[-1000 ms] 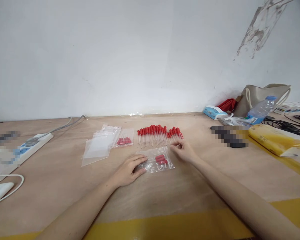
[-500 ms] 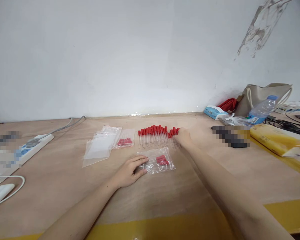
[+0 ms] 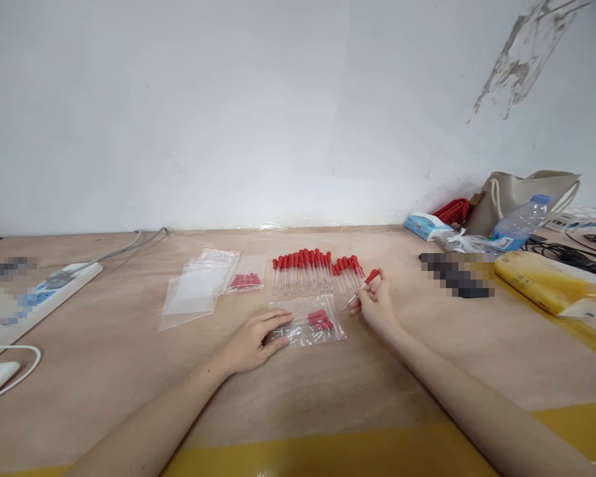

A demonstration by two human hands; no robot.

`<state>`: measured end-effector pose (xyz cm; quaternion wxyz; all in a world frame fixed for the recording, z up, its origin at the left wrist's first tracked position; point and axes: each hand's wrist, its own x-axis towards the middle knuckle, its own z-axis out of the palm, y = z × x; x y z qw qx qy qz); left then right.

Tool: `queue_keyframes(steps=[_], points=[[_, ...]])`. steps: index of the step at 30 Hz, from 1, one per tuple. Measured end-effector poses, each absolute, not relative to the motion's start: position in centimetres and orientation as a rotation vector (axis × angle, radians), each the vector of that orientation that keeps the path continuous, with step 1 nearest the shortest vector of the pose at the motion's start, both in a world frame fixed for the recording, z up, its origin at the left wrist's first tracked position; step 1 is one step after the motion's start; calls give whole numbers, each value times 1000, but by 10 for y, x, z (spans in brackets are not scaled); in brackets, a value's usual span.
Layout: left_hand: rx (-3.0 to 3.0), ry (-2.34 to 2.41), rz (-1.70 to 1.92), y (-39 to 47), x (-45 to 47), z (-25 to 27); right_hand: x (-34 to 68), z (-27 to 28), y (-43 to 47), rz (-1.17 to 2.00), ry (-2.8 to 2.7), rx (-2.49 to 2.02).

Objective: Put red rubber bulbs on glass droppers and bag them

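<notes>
My right hand (image 3: 377,305) is closed on a dropper (image 3: 371,277) with a red rubber bulb, its clear thin tip slanting down to the left. Flat on the table, my left hand (image 3: 259,340) has its fingers and thumb apart, touching the left end of a clear zip bag (image 3: 336,328). Several red-bulbed droppers (image 3: 320,319) lie inside that bag, bulbs to the right. Behind it is a row of loose droppers (image 3: 302,265), bulbs away from me, with a smaller cluster (image 3: 345,268) beside my right hand.
A second zip bag (image 3: 253,266) with red-bulbed droppers lies left of the row, against a stack of flat clear bags (image 3: 193,291). Far left is a power strip (image 3: 74,278). On the right are a yellow pack (image 3: 541,278), a plastic bottle (image 3: 521,222) and a blue box (image 3: 426,226).
My right hand has drawn back toward me from the dropper cluster, with one dropper now showing in its fingers. My left hand stays at the bag.
</notes>
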<state>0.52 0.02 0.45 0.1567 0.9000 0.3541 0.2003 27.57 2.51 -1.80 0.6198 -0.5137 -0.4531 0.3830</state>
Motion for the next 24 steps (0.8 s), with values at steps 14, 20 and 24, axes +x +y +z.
queue_keyframes(steps=[14,20,24], points=[[2584,1021,570,0,6,5,262,-25,33,958,-813,-1024],[2577,1040,567,0,6,5,260,-21,22,1140,-858,-1020],[2574,1042,561,0,5,4,264,-20,16,1171,-820,-1033]])
